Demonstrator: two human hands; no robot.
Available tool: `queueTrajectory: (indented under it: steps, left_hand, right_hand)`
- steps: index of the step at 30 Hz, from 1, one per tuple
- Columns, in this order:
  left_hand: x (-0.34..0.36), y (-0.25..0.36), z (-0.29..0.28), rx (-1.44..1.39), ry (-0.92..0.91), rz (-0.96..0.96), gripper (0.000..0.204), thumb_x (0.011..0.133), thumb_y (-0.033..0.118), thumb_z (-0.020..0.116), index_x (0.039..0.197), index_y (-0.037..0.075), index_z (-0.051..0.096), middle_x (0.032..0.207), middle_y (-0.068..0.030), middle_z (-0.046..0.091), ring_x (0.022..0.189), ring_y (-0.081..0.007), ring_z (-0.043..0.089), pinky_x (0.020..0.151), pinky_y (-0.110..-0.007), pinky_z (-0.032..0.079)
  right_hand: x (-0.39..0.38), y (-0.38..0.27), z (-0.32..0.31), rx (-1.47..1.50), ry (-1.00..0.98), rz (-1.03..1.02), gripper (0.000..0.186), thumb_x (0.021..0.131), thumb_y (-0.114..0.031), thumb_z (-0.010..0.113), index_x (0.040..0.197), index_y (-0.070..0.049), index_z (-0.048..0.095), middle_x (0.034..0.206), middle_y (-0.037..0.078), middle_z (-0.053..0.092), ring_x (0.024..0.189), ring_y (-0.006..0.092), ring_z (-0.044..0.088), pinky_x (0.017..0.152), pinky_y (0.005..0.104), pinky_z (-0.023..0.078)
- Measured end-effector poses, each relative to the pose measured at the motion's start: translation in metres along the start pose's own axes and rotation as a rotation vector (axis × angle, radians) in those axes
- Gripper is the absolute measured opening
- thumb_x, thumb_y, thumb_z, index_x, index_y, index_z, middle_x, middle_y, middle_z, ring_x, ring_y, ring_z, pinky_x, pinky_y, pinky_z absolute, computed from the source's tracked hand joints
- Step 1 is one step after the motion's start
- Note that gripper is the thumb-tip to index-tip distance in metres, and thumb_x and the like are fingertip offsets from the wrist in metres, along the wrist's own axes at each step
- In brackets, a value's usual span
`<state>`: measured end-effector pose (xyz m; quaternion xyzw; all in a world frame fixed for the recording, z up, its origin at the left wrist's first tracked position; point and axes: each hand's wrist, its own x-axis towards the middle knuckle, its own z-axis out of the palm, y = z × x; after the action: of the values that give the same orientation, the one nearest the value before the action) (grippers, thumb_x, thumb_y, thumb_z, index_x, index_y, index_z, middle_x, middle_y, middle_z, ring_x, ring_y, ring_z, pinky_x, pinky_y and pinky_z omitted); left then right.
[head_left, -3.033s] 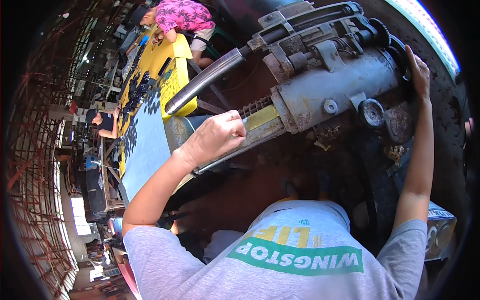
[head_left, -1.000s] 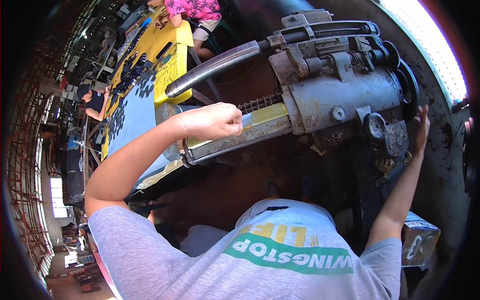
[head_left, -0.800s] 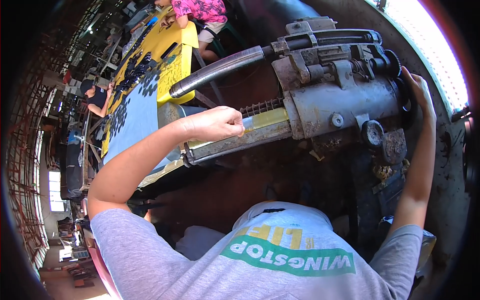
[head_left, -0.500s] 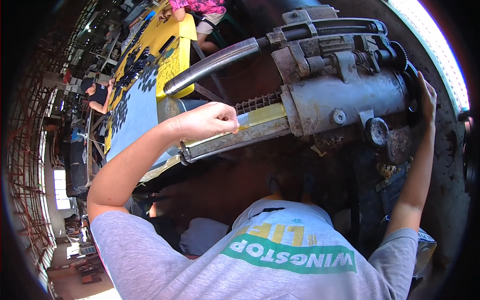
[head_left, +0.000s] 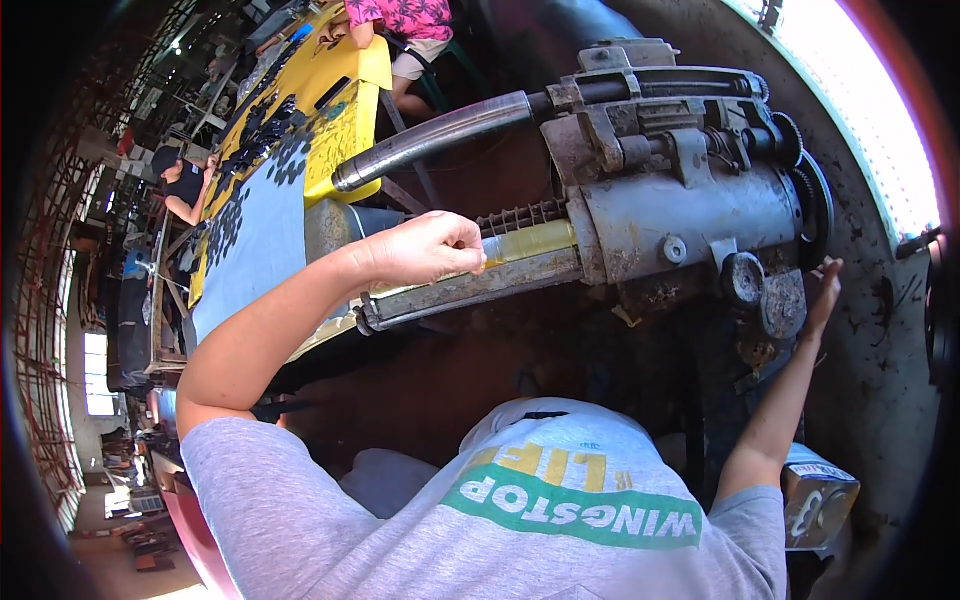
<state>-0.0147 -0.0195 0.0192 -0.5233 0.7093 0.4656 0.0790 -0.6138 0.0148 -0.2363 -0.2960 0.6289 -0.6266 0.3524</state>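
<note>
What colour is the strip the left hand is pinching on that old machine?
Yellow. The strip under the left hand shows best in the head view, against the grey machine.

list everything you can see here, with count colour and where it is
machine: 1, grey and rusty, centre right
steel pipe: 1, silver, upper centre, running into the machine
yellow strip: 1, yellow, on the machine's rail
yellow table: 1, upper left, with dark small parts
other people: 2, at the table's top and left
box: 1, brown, lower right
left hand: 1, fingers pinched at the yellow strip
right hand: 1, open, at the machine's right end
</note>
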Motion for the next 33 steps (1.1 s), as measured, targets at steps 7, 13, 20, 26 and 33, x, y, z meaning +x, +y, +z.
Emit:
queueTrajectory:
  steps: [7, 13, 20, 26, 33]
  left_hand:
    - [0.002, 0.001, 0.002, -0.039, -0.008, -0.034, 0.03, 0.09, 0.03, 0.055, 0.09, 0.001, 0.06, 0.08, -0.0039, 0.058, 0.07, -0.0093, 0.053, 0.057, -0.025, 0.047]
    - [0.002, -0.001, 0.002, -0.101, 0.014, -0.019, 0.027, 0.09, 0.027, 0.056, 0.088, 0.0, 0.059, 0.082, -0.0056, 0.059, 0.073, -0.0101, 0.054, 0.056, -0.025, 0.048]
    - [0.007, -0.003, 0.001, -0.11, 0.007, 0.006, 0.027, 0.09, 0.026, 0.056, 0.087, -0.001, 0.059, 0.082, -0.0055, 0.059, 0.071, -0.0102, 0.055, 0.056, -0.025, 0.049]
    - [0.005, -0.003, 0.003, -0.122, 0.026, 0.021, 0.027, 0.09, 0.025, 0.056, 0.087, -0.001, 0.059, 0.082, -0.0055, 0.059, 0.072, -0.0101, 0.055, 0.057, -0.025, 0.049]
    - [-0.004, -0.006, 0.014, -0.002, 0.138, 0.107, 0.025, 0.09, 0.025, 0.055, 0.088, 0.0, 0.058, 0.086, -0.0064, 0.055, 0.078, -0.014, 0.056, 0.063, -0.027, 0.049]
  right_hand:
    - [0.058, -0.167, 0.098, -0.654, -0.223, -0.184, 0.047, 0.092, -0.048, 0.051, 0.076, -0.005, 0.06, 0.065, -0.005, 0.05, 0.056, 0.0068, 0.042, 0.052, 0.0251, 0.034]
    - [0.031, -0.149, 0.103, -0.289, -0.176, -0.127, 0.036, 0.093, -0.036, 0.054, 0.093, -0.003, 0.07, 0.063, -0.008, 0.05, 0.052, 0.0011, 0.037, 0.047, 0.0209, 0.027]
    - [0.01, -0.044, 0.042, -0.216, 0.067, -0.587, 0.044, 0.095, -0.036, 0.051, 0.105, 0.005, 0.063, 0.09, 0.004, 0.062, 0.084, 0.014, 0.057, 0.075, 0.0287, 0.045]
    - [0.038, 0.064, -0.039, -0.141, 0.178, -0.411, 0.06, 0.096, -0.047, 0.044, 0.11, 0.009, 0.059, 0.101, 0.009, 0.063, 0.09, 0.0157, 0.056, 0.082, 0.0325, 0.043]
    - [0.01, -0.146, 0.084, -0.41, -0.154, -0.294, 0.042, 0.093, -0.045, 0.052, 0.077, -0.008, 0.063, 0.066, -0.005, 0.048, 0.058, 0.0024, 0.04, 0.051, 0.0214, 0.029]
